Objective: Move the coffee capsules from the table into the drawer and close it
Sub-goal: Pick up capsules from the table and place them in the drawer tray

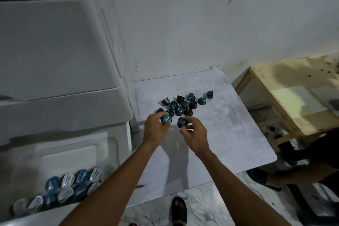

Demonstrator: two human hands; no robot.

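Capsule heap (180,105) sits at centre of frame on the white marbled table (234,130). It is a tight cluster of dark and teal pods, some upright, some on their sides. Count not readable through the blur. One stray capsule (210,94) lies apart at the heap's upper right.

Left hand (156,130), just below the heap's lower left: fingers curled round a teal-lidded capsule (166,119), lid turned toward the camera.

Right hand (195,134), just right of the left: fingertips pinch a second capsule (182,122), dark teal and tilted. The two held pods are near each other. Whether they touch, cannot tell.

Drawer (55,154) stands open at lower left of frame. It is white plastic and belongs to the white cabinet (55,51) filling the left side. Stored capsules (73,185) are packed along its near end, with blue lids and white-yellow lids showing. The left forearm crosses above the drawer's right corner.

Wooden bench (275,86) at right edge, top stained. Sandalled foot (178,209) on the marbled floor, bottom centre.
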